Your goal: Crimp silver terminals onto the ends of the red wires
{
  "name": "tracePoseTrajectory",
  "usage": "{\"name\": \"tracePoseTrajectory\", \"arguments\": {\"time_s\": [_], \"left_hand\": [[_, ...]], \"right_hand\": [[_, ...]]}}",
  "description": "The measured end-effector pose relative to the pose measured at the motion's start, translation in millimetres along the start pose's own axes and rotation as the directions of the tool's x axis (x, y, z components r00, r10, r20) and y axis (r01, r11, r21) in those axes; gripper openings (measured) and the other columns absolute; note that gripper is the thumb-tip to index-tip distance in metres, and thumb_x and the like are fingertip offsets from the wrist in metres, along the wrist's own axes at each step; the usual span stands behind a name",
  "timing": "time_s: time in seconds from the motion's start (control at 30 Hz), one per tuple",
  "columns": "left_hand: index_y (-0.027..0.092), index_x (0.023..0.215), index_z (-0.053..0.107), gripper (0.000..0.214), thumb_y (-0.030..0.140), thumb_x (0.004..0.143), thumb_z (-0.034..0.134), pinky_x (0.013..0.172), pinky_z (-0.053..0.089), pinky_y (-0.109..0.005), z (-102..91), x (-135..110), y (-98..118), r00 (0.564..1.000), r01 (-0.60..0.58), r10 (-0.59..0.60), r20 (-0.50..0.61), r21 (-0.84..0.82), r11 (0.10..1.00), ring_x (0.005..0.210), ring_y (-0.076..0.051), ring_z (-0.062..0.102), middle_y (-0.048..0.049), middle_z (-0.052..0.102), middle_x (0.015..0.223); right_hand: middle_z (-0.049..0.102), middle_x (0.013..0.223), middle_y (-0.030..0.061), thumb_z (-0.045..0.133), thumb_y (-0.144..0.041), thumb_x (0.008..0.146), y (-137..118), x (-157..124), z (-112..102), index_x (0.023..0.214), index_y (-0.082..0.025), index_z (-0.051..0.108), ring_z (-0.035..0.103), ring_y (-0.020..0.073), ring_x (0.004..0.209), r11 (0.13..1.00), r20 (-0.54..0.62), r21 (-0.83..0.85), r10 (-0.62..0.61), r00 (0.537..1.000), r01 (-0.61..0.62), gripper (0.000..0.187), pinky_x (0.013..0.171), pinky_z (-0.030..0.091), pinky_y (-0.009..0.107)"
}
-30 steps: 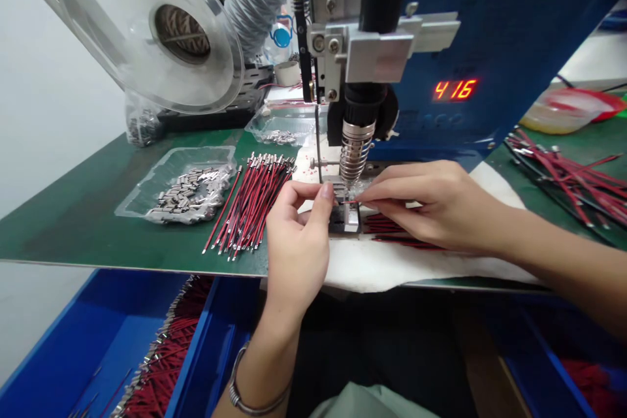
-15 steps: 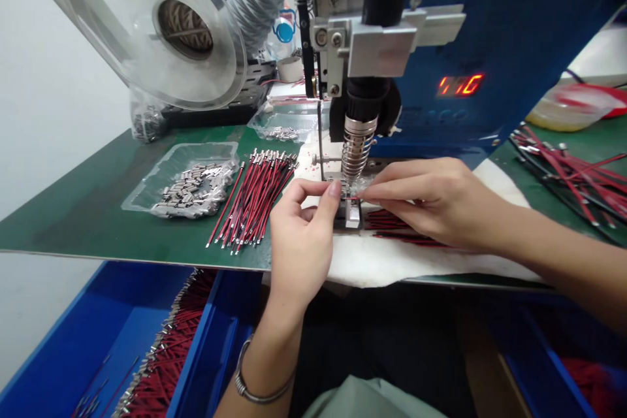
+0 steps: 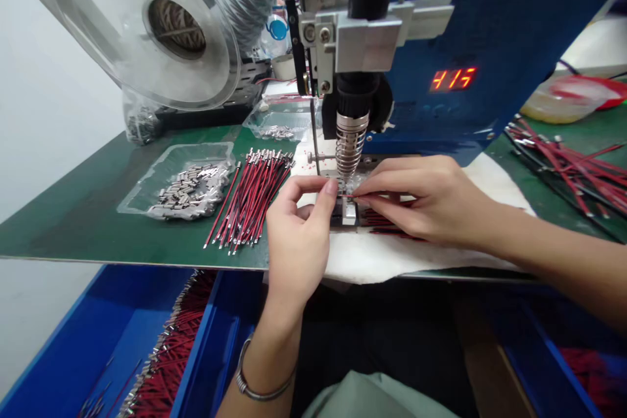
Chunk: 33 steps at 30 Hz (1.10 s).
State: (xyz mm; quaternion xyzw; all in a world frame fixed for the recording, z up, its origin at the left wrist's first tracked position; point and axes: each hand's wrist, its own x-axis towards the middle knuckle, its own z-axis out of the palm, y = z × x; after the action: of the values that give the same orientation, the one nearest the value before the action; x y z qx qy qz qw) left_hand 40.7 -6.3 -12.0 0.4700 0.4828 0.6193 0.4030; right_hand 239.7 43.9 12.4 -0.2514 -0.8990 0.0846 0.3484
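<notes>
My left hand [image 3: 298,235] pinches a small metal piece at the fixture [image 3: 345,212] under the machine's coiled metal tip [image 3: 349,147]. From the right, my right hand [image 3: 421,199] pinches a thin red wire [image 3: 350,196] and holds its end at the same spot. Both sets of fingertips almost meet under the tip. More red wires [image 3: 382,222] lie under my right hand on a white pad [image 3: 382,255]. A bundle of red and black wires [image 3: 249,199] lies left of my left hand.
A clear tray of small metal terminals [image 3: 189,186] sits at the left on the green bench [image 3: 73,215]. Above it hangs a clear reel [image 3: 147,26]. The blue machine [image 3: 490,26] shows red digits [image 3: 453,78]. Loose red wires [image 3: 563,166] lie at right; blue bins [image 3: 122,346] hold wires below.
Both hands stay pinched at the fixture with hardly any movement. The red digits read 416 earlier and 415 now. The view has shifted slightly.
</notes>
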Motion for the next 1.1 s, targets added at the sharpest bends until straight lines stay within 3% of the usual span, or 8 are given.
{"name": "tracePoseTrajectory", "arguments": {"time_s": [0.37, 0.87, 1.1], "left_hand": [[0.020, 0.098, 0.078, 0.012, 0.031, 0.099, 0.083, 0.040, 0.023, -0.018, -0.2, 3.1, -3.7, 1.000, -0.020, 0.020, 0.009, 0.012, 1.000, 0.046, -0.002, 0.033, 0.0022, 0.066, 0.078], [0.020, 0.096, 0.077, 0.011, 0.030, 0.099, 0.082, 0.042, 0.028, -0.018, -0.1, 1.0, -1.7, 0.999, -0.034, 0.034, 0.013, 0.022, 0.999, 0.047, -0.002, 0.035, 0.0018, 0.068, 0.080], [0.020, 0.096, 0.076, 0.011, 0.029, 0.099, 0.080, 0.041, 0.024, -0.019, 0.7, 1.6, -1.1, 1.000, -0.026, 0.026, 0.009, 0.036, 0.999, 0.045, -0.003, 0.035, 0.0017, 0.067, 0.078]], "right_hand": [[0.081, 0.093, 0.0054, 0.066, -0.014, 0.105, 0.1, -2.3, 0.0, 0.106, -0.020, 0.081, 0.074, 0.0189, 0.078, 1.000, -0.017, -0.016, -0.025, 1.000, 0.025, 0.016, 0.066, 0.053, 0.030], [0.082, 0.095, 0.0062, 0.063, -0.016, 0.107, -1.8, -0.9, 0.4, 0.109, -0.021, 0.083, 0.074, 0.0192, 0.078, 1.000, 0.008, 0.017, 0.015, 1.000, -0.015, 0.021, 0.067, 0.054, 0.032], [0.081, 0.096, 0.0066, 0.062, -0.013, 0.106, -1.1, -0.5, -1.5, 0.110, -0.022, 0.082, 0.074, 0.0199, 0.079, 1.000, 0.013, 0.022, 0.011, 1.000, -0.011, 0.022, 0.069, 0.056, 0.032]]}}
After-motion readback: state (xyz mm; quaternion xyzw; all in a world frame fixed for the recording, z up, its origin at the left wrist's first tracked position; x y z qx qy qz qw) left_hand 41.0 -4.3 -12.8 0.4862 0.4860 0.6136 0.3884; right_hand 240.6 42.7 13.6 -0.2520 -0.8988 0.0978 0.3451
